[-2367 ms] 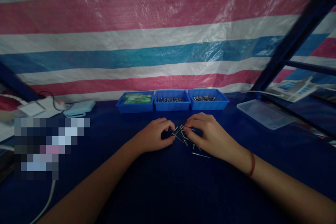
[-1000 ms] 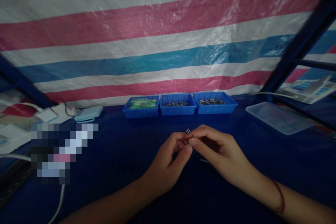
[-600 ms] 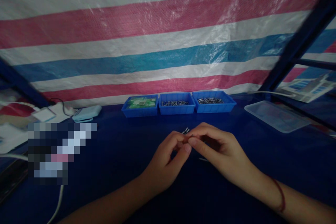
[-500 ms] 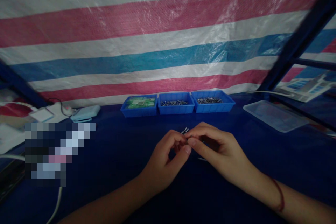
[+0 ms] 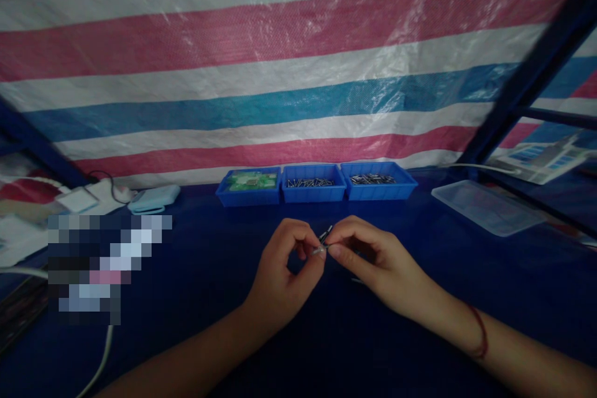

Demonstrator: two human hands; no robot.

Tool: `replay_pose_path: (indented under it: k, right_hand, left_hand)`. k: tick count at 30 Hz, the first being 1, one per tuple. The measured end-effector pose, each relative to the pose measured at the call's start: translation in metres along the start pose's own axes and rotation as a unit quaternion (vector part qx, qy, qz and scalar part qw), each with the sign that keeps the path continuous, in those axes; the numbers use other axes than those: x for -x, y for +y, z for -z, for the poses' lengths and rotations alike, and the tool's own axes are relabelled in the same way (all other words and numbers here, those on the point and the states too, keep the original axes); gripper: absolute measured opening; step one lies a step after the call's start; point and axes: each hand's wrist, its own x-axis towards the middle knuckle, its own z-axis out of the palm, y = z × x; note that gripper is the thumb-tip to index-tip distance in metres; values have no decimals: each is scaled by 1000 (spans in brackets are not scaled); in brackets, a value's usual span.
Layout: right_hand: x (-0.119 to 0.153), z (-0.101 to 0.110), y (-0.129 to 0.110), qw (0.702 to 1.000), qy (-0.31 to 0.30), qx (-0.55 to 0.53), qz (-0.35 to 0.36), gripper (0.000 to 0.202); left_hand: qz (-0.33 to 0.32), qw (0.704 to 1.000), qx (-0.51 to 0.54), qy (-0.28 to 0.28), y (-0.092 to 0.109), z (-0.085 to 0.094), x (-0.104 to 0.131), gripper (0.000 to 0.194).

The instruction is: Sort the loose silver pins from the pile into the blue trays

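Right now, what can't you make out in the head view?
All head view:
Metal piece in left hand: too small, partly covered by that hand; shape unclear.
Loose metal pin: one end hidden by right hand.
Pins in middle blue bin and right blue bin: too small, overlapping to count.
Pixelated patch: masks what lies beneath.
Left forearm: cut off by bottom edge.

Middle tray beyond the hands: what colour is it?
Blue. The middle tray shows best in the head view, the only one here.
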Motion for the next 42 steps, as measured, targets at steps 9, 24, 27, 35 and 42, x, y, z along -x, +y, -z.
replay_pose_path:
  k: [9,24,27,35,42]
  right_hand:
    - [-31,41,28,960,211,181,21,19]
    - [-42,68,53,914,144,379,18,18]
    - [-37,57,43,927,101,360,27,17]
    - [-26,38,29,952,5,304,38,18]
    - [-13,14,20,941,-164,283,88,21]
  left_hand:
    - [107,994,25,-15,-8,-6,1,12]
    - [58,928,-305,-204,-32,6,-17,18]
    - [52,917,-333,-213,-32,3,-19,25]
    - [32,900,-381,-212,-37,2,-21,23]
    - [-32,898,-386,-208,-23,4,-13,21]
